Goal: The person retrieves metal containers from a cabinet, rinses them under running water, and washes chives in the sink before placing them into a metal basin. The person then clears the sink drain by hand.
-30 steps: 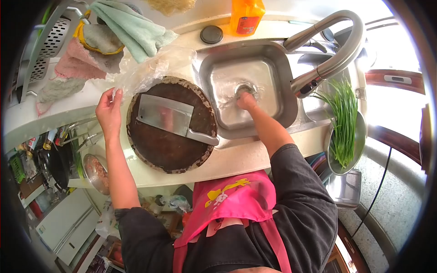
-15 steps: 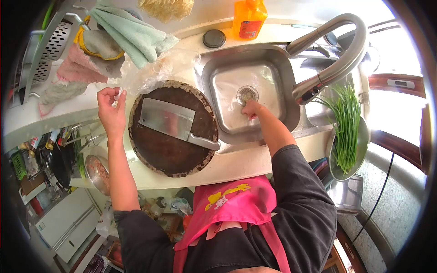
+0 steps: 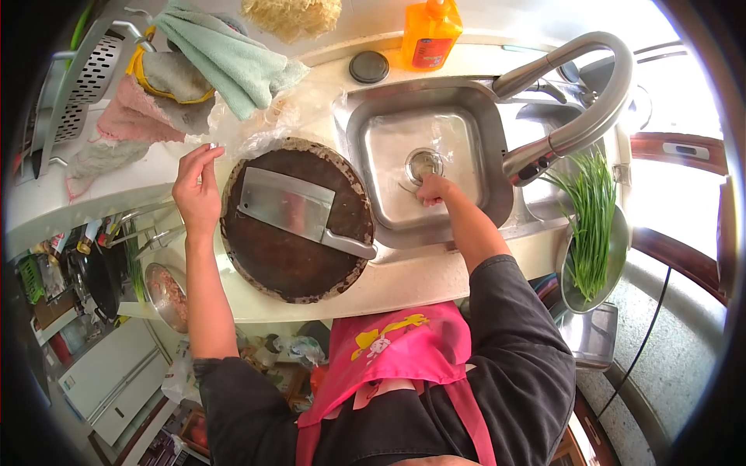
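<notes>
My left hand (image 3: 197,193) is raised at the left edge of the round chopping board (image 3: 287,260). Its thumb and fingertips are pinched together around a small whitish bit, close to a crumpled clear plastic bag (image 3: 268,128). A cleaver (image 3: 287,204) lies flat on the dark board, its handle towards the sink. My right hand (image 3: 435,190) reaches down into the metal sink (image 3: 470,167) with its fingers curled closed beside the drain strainer (image 3: 423,161). A thin curved line shows at these fingers; what they grip is hidden.
The grey tap (image 3: 614,85) arches over the sink's right side. Green chives (image 3: 590,233) lie across a metal bowl (image 3: 619,264) at the right. An orange bottle (image 3: 430,39) and a black lid (image 3: 368,67) stand behind. Cloths (image 3: 225,62) hang at the upper left.
My left hand has moved slightly right and up, towards the plastic bag, still pinched. My right hand has shifted a little within the sink beside the drain. The cleaver and board stay put.
</notes>
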The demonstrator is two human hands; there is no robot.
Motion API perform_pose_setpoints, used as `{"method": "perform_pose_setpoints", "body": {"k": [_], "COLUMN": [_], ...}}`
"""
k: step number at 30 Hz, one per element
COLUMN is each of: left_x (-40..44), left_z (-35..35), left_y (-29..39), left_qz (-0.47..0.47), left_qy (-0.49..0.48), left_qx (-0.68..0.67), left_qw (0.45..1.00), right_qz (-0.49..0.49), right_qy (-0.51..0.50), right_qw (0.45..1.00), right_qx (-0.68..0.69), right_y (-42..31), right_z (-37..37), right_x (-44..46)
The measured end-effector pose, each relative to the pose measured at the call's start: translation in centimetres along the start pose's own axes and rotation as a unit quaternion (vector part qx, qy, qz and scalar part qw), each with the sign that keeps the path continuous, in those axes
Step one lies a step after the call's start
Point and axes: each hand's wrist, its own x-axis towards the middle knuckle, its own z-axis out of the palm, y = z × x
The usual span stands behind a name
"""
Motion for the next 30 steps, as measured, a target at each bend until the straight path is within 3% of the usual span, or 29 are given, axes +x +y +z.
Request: {"method": "perform_pose_setpoints", "body": {"k": [5,8,14,17,20,21,24,25,28,30], "left_x": [0.0,0.1,0.3,0.3,0.3,0.3,0.4,0.5,0.3,0.3], "left_z": [0.5,0.3,0.2,0.5,0.6,0.6,0.4,0.3,0.4,0.5], "left_y": [0.5,0.8,0.7,0.7,0.4,0.3,0.1,0.1,0.3,0.5], "left_qz": [-0.028,-0.042,-0.057,-0.071,-0.079,-0.081,-0.103,-0.106,-0.119,-0.127], "left_qy": [0.021,0.019,0.024,0.022,0.027,0.028,0.020,0.022,0.028,0.032], "left_qx": [0.009,0.013,-0.005,-0.019,-0.034,-0.040,-0.062,-0.073,-0.097,-0.100], "left_qw": [0.999,0.999,0.998,0.997,0.996,0.996,0.993,0.991,0.988,0.986], "right_qz": [0.008,-0.008,-0.027,-0.045,-0.114,-0.121,-0.129,-0.137,-0.181,-0.175], "right_qy": [-0.005,0.026,0.073,-0.014,-0.044,-0.028,0.150,0.148,0.254,0.129], "right_qw": [0.999,0.997,0.997,0.998,0.985,0.985,0.962,0.958,0.950,0.971], "right_qx": [-0.049,0.066,-0.004,-0.045,0.123,0.119,0.187,0.202,-0.030,-0.102], "right_y": [-0.1,-0.4,0.0,-0.8,-0.3,0.0,0.6,1.3,3.1,4.3], "right_z": [0.0,-0.1,0.1,1.7,3.1,3.0,1.8,1.2,0.8,1.2], "right_x": [0.0,-1.7,-1.0,-0.4,-1.1,-0.3,1.0,1.0,2.3,3.8]}}
